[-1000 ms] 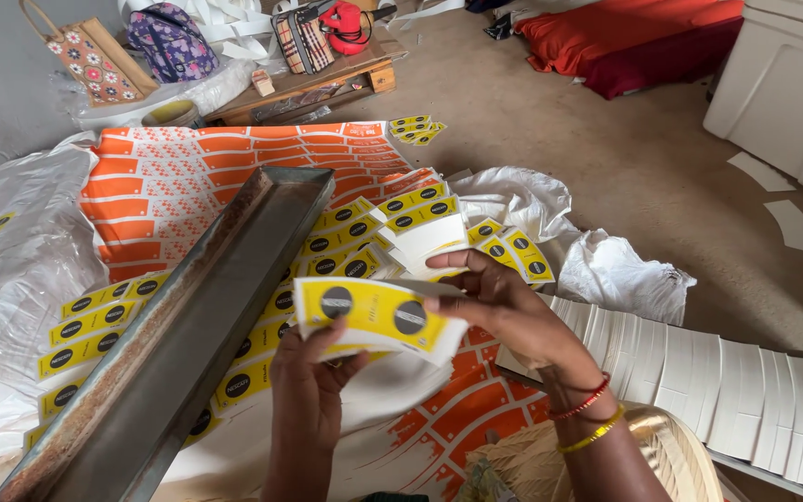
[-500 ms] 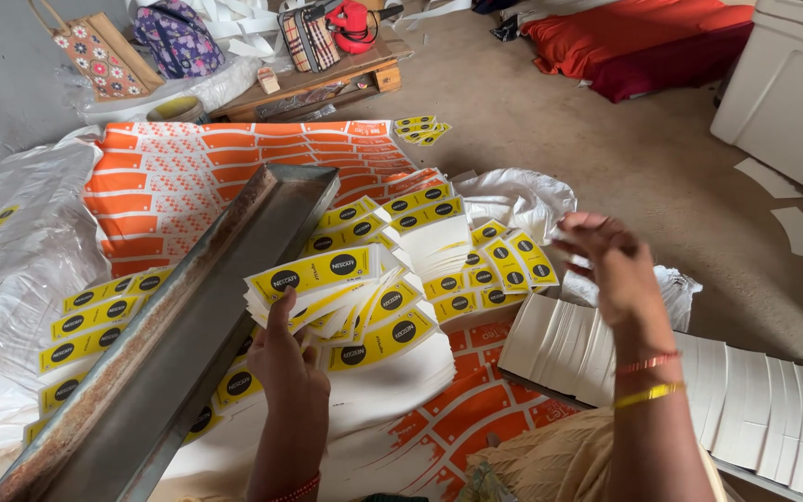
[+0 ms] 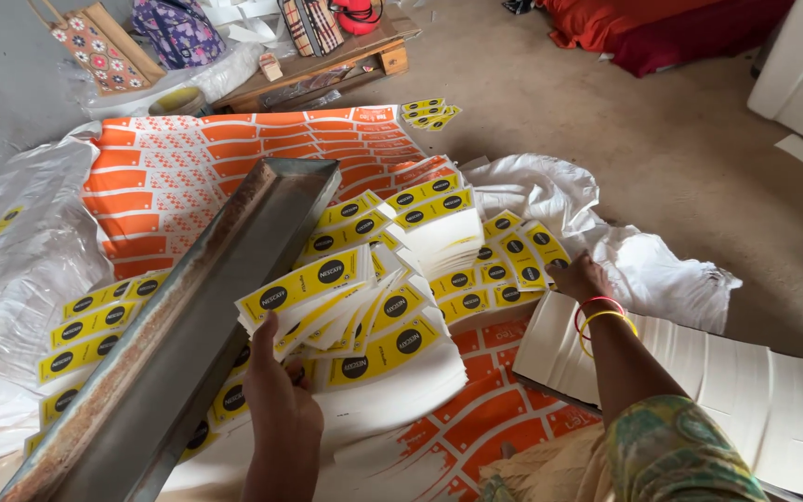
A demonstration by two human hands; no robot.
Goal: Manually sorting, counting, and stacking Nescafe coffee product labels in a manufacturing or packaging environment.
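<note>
Left hand [image 3: 281, 414] at about 6 o'clock in the head view, fingers curled around the lower edge of a fanned stack of yellow cards [image 3: 350, 311], each with black round marks; thumb lies up along the front card. The stack splays out toward 1 o'clock, white undersides showing at its lower right.

Right hand [image 3: 580, 276] at about 3 o'clock, reaching down onto loose yellow cards [image 3: 504, 265] lying on the floor covering; fingers are bent onto them, but whether they pinch one cannot be told. Red and yellow bangles [image 3: 599, 316] on that wrist.

A long metal trough [image 3: 188, 344], rusty along one rim, runs diagonally from 7 o'clock up to 12 o'clock, just left of the held stack. More yellow cards [image 3: 95, 321] lie in a row left of it, at 9 o'clock. Underneath everything, an orange-and-white printed sheet [image 3: 206, 167]. A row of overlapping white blanks [image 3: 755, 390] spreads at 4 o'clock, under the right forearm. Crumpled white plastic [image 3: 625, 242] lies beyond the right hand. A wooden pallet [image 3: 327, 70] with bags sits at 12 o'clock.
</note>
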